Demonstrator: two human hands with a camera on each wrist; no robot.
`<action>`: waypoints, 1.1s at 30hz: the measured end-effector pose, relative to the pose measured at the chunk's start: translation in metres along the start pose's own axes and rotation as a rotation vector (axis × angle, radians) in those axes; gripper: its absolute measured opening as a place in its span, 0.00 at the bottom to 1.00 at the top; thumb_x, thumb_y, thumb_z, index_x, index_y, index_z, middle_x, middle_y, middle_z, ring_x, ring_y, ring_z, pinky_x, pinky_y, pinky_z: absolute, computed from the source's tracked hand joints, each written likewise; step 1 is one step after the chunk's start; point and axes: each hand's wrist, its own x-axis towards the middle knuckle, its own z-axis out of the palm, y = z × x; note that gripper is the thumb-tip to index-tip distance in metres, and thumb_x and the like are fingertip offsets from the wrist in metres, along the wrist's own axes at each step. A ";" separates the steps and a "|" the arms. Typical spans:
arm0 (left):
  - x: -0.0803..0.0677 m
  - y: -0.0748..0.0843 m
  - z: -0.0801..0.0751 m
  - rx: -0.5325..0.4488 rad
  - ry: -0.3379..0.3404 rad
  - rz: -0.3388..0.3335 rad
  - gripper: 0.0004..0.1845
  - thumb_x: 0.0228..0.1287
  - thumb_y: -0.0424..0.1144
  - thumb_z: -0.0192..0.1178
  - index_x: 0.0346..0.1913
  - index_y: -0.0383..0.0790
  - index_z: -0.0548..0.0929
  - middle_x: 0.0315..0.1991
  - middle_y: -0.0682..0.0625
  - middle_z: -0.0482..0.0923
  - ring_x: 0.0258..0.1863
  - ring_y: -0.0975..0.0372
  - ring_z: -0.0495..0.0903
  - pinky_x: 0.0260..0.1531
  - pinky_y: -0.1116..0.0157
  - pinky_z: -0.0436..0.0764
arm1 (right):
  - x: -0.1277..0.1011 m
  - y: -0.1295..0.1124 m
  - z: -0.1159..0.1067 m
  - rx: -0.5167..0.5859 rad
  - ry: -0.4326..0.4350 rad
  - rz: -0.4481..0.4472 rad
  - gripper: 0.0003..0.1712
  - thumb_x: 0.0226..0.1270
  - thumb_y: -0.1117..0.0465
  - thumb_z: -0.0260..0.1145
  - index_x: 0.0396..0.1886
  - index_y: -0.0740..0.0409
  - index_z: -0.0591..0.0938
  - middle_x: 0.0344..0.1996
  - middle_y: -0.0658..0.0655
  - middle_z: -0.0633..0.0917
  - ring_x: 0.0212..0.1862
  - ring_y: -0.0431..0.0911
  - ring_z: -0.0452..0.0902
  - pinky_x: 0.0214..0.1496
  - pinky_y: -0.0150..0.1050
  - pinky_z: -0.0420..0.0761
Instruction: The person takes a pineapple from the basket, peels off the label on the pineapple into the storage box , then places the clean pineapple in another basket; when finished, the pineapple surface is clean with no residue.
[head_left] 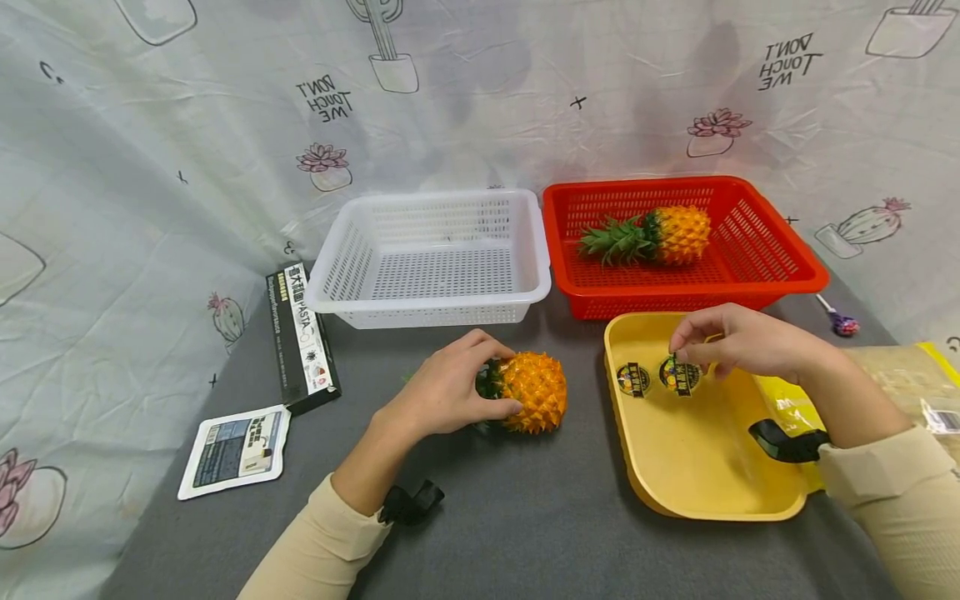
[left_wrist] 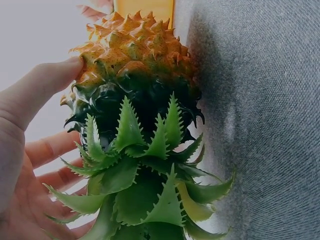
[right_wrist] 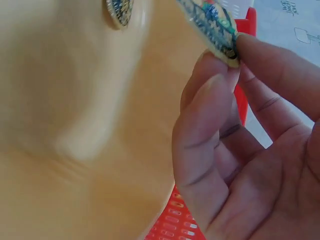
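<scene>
My left hand (head_left: pixel 456 385) holds a small toy-like pineapple (head_left: pixel 534 392) lying on the grey table, thumb on one side and fingers on the other. Its orange spiky body and green toothed leaves (left_wrist: pixel 145 195) fill the left wrist view; in the head view the hand hides most of the leaves. Over the yellow tray (head_left: pixel 675 467), my right hand (head_left: pixel 738 340) pinches a small round flat piece with a dark printed label (right_wrist: pixel 212 25) between thumb and fingers. A similar round piece (head_left: pixel 633 379) lies in the tray, left of that hand.
Behind stand a white basket (head_left: pixel 427 312) and a red basket (head_left: pixel 690 296) with another pineapple (head_left: pixel 681 235). At left lie a black pasta box (head_left: pixel 303 337) and a white packet (head_left: pixel 236 450). A lollipop (head_left: pixel 843 323) and yellow-clear bag (head_left: pixel 896 379) are at right.
</scene>
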 end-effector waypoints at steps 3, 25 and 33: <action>0.000 0.000 -0.001 -0.001 -0.003 -0.001 0.31 0.57 0.56 0.75 0.62 0.50 0.82 0.58 0.55 0.78 0.52 0.60 0.81 0.55 0.55 0.82 | 0.002 0.002 0.002 -0.036 0.009 0.003 0.11 0.73 0.60 0.67 0.49 0.61 0.82 0.35 0.56 0.82 0.36 0.50 0.77 0.37 0.42 0.83; 0.001 0.000 0.000 -0.002 -0.009 -0.003 0.31 0.57 0.56 0.75 0.63 0.49 0.82 0.59 0.54 0.78 0.53 0.58 0.81 0.55 0.55 0.82 | 0.018 0.003 0.013 -0.415 0.056 -0.037 0.04 0.66 0.68 0.67 0.40 0.59 0.83 0.28 0.50 0.81 0.27 0.44 0.73 0.30 0.40 0.76; 0.000 0.001 0.000 -0.003 -0.004 0.003 0.31 0.57 0.56 0.75 0.63 0.49 0.82 0.58 0.54 0.78 0.53 0.58 0.81 0.55 0.54 0.82 | 0.016 0.005 0.012 -0.546 0.122 -0.063 0.06 0.62 0.70 0.67 0.39 0.59 0.85 0.30 0.50 0.84 0.32 0.45 0.74 0.36 0.41 0.77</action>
